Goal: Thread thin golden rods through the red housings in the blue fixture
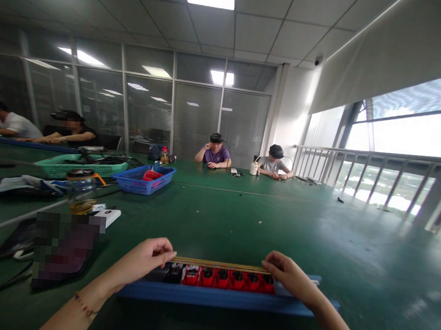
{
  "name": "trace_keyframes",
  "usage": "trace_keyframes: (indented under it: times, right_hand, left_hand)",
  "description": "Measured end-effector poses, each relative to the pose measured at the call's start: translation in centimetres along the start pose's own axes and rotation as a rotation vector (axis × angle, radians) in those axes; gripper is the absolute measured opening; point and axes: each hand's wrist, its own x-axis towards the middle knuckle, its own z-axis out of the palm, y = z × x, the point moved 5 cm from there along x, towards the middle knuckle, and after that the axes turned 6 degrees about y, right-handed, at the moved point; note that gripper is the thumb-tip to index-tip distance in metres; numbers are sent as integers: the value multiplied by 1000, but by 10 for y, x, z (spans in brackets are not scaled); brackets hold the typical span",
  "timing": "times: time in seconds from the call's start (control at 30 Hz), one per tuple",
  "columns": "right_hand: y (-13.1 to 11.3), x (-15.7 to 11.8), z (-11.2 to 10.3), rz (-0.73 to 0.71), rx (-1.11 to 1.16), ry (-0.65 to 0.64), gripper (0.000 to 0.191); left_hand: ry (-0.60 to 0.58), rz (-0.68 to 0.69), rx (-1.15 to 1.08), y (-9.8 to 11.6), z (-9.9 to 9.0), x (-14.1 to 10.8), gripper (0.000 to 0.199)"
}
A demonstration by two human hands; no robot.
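A long blue channel-like holder [217,299] lies crosswise on the table before me. Inside sits a row of several red blocks with black tops [222,278], and a black block [175,273] is at the left end of the row. Along the far side of the row runs a thin yellowish strip [218,264]. My left hand [150,258] pinches the strip near its left end, thumb and forefinger together. At the other end, my right hand [290,276] is closed on it in the same way. Both hands partly cover the ends of the holder.
A blue basket [143,182] with a red item, a green basket [83,167] of dark cables, and a glass jar [81,192] stand on the left. A white phone-like object [111,220] lies near a dark pouch. Several people sit around the green table [216,220].
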Motion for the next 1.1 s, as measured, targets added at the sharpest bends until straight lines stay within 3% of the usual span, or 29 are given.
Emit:
trace_keyframes:
  times: [0.13,0.43,0.83,1.0,1.1]
  right_hand:
    - [5,-1,-2,-8,-145,16,34]
    - [-6,-5,-6,-60,-95,-1,32]
    - [-2,-5,-5,-57,-90,-45,26]
    - [-19,-7,-13,-134,-232,-18,21]
    - [-36,-7,-21,-288,-441,38,21]
  left_hand:
    - [-21,-5,0,-3,2,0,33]
    - [-73,12,-51,-2,3,-3,32]
    - [-125,20,-25,-5,7,-2,33]
    - [-121,38,-18,-2,7,-2,33]
    - [-123,44,-24,-1,7,-3,33]
